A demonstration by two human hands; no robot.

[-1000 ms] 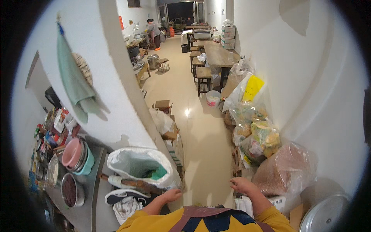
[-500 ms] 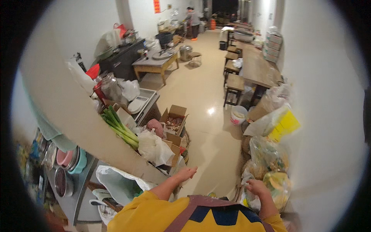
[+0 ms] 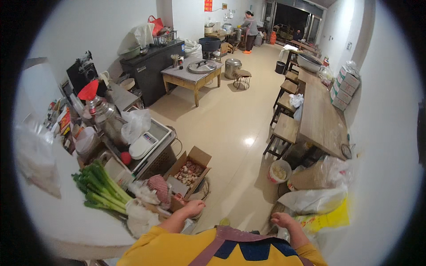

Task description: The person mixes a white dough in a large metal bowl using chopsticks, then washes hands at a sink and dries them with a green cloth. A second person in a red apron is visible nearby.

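My left hand (image 3: 194, 208) hangs in the air over the floor, holding nothing, its fingers loosely stretched. Closest to it is an open cardboard box (image 3: 188, 173) of small reddish and pale bulbs. Beside that lie a red-checked cloth bundle (image 3: 159, 189) and long green onions (image 3: 103, 188) partly wrapped in a white plastic bag (image 3: 141, 217). My right hand (image 3: 280, 218) has its fingers curled in, with nothing visible in them. Near it are a white-and-yellow sack (image 3: 326, 215) and other plastic bags along the right wall.
A long wooden table (image 3: 321, 117) with stools (image 3: 284, 129) lines the right side. A white bucket (image 3: 279, 171) stands on the tiled floor (image 3: 235, 173). On the left are a small table (image 3: 188, 77) and a dark chest (image 3: 153, 73). Far ahead, a person (image 3: 250, 32) works at a counter.
I have moved forward past the wall edge on the left. The tables, bucket and box appear nearer. The basins and bag at lower left have gone out of view.
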